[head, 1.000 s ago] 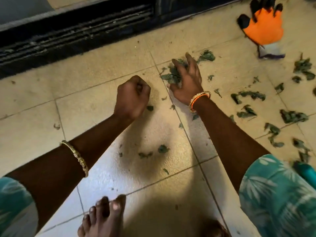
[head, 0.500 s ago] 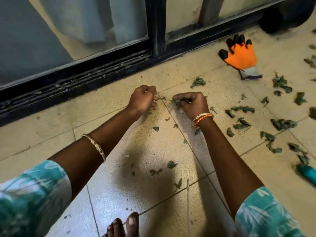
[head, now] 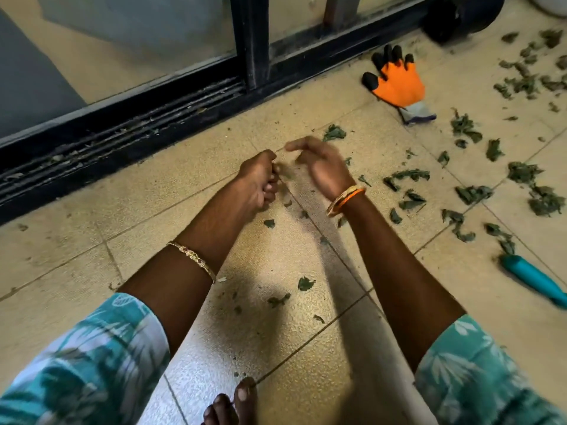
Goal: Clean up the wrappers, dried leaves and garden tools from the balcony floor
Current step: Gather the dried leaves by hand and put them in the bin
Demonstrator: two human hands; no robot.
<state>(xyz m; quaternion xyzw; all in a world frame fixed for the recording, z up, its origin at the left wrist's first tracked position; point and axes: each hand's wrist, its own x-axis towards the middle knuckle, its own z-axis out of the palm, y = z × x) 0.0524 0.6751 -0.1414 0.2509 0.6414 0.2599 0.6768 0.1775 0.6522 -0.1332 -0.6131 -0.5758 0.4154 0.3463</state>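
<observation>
Left hand (head: 259, 179) fisted — right hand (head: 319, 167) loose beside it, above dried leaves (head: 408, 191)

Dried leaves (head: 471, 194), dark green and crumpled, lie scattered over the tiled floor, thickest at the right, with a few small bits nearer the middle. An orange glove (head: 397, 82) with black fingertips lies flat near the door track. A teal tool handle (head: 530, 276) lies at the right edge, partly cut off.
</observation>
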